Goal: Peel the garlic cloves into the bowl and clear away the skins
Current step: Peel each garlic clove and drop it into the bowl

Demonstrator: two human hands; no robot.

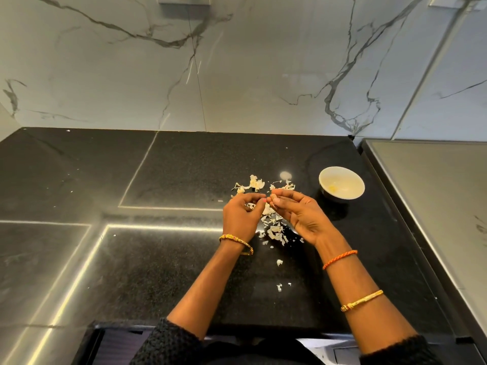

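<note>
The left hand (241,213) and right hand (297,212) met above the black counter (163,259), fingertips pinched together on a small garlic clove (269,199) held between them. The left hand was curled nearly shut, its thumb and forefinger nipping one end of the clove; the right hand lay palm-up with the outer fingers loosely spread, its thumb and forefinger closed on the other end. Whether the clove was bare or partly skinned was too small to tell. Pale skins (274,227) lay scattered on the counter under and between the hands, with more beyond the fingertips around a few unpeeled pieces (254,183), and stray flakes (279,262) trailed nearer the body. The white bowl (341,186) stood on the counter to the right of the hands, near but apart from them, with something pale yellow at its bottom. Bangles (237,242) ringed the left wrist; an orange cord (340,258) and a gold bangle (362,301) ringed the right forearm.
</note>
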